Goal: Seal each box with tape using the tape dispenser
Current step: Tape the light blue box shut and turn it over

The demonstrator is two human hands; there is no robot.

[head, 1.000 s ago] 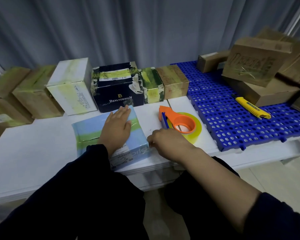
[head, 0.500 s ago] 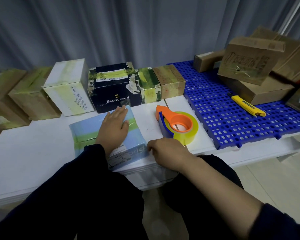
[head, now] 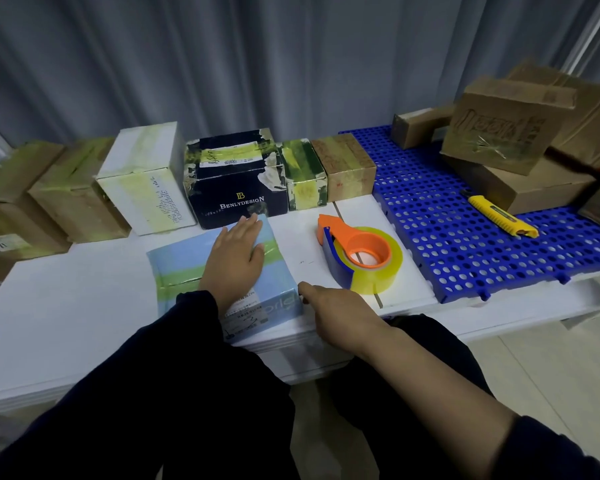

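Note:
A flat light-blue box (head: 187, 265) with a greenish tape strip across its top lies on the white table (head: 66, 306) near the front edge. My left hand (head: 238, 259) rests flat on its top, fingers straight. My right hand (head: 333, 313) touches the box's right front side with its fingertips; its fingers are hidden behind the knuckles. The tape dispenser (head: 357, 258), orange and blue with a roll of clear yellowish tape, lies on the table just right of the box, in no hand.
A row of taped boxes stands along the back: brown cartons (head: 73, 192), a white box (head: 146, 178), a dark Benlydesign box (head: 236, 178), small boxes (head: 343, 164). A blue perforated mat (head: 447, 230) at right carries cardboard boxes (head: 506, 129) and a yellow utility knife (head: 501, 216).
My right hand has slid down from the box's top right edge to its front right side. The left hand and the dispenser have stayed in place.

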